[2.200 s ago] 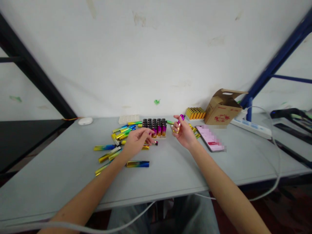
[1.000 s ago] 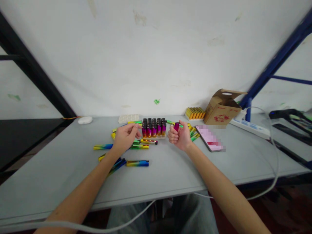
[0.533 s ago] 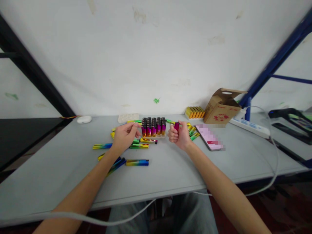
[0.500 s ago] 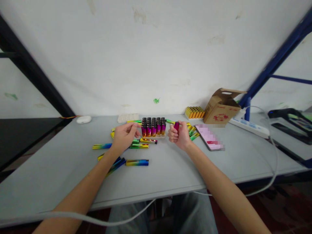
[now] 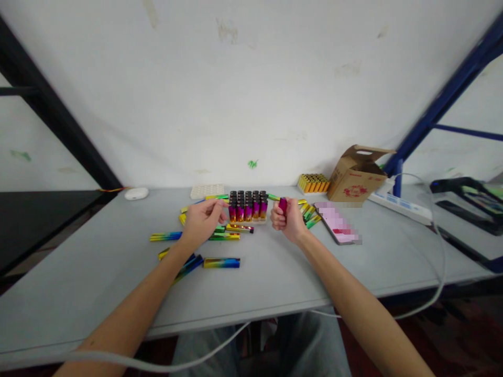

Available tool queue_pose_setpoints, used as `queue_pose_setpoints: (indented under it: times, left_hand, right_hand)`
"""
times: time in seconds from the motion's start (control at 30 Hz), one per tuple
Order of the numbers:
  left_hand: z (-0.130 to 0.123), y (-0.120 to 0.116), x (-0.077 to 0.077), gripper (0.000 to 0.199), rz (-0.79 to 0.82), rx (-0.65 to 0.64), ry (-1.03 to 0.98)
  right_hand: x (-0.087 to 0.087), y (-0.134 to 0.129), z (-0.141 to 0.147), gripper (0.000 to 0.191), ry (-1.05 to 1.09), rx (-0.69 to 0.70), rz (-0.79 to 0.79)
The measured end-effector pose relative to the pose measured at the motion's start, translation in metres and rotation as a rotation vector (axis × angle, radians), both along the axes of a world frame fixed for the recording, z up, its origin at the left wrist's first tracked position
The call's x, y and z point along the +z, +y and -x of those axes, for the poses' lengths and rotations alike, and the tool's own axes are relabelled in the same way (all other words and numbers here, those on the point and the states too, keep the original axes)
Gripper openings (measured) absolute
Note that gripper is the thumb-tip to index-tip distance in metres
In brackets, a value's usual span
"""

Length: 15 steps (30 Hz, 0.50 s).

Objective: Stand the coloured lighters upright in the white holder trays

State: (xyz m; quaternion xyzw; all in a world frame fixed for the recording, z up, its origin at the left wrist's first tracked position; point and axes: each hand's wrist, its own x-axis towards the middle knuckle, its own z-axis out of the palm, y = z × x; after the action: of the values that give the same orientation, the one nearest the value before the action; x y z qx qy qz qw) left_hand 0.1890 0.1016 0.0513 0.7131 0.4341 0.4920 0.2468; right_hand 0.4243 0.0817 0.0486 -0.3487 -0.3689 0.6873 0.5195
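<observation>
My right hand is closed in a fist around an upright lighter, whose shiny magenta end sticks out above the fingers. To its left, my left hand has thumb and forefinger drawn together; I cannot make out what lies between them. Those fingertips are by the left edge of a block of standing lighters, purple fading to orange, with black tops. A red-gold lighter lies in front of the block. Yellow-blue and yellow-green lighters are scattered around and below my left hand, partly hidden by it.
A pale gridded tray and white earbud case sit at the back left. Towards the right are a tray of yellow-orange cylinders, an open cardboard box, a phone and a power strip. A cable crosses the front edge.
My right hand has shifted very slightly left with the lighter in it. My left hand keeps nearly the same pose, and the view has tilted a little.
</observation>
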Motion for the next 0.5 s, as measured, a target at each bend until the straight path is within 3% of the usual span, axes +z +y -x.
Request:
queue_pose_setpoints:
  times: [0.13,0.33,0.5]
  left_hand:
    - [0.0,0.002,-0.003,0.027,-0.029,0.033,0.065]
    - [0.004,0.008,-0.009,0.029,-0.13,0.238,0.221]
    - [0.006,0.018,-0.019,0.031,-0.193,0.262,0.343]
  right_hand:
    - [-0.003,0.001,0.001,0.038,-0.025,0.009,0.008]
    - [-0.005,0.003,0.003,0.037,-0.042,0.025,0.006]
    - [-0.004,0.001,0.006,0.036,-0.065,0.037,0.016]
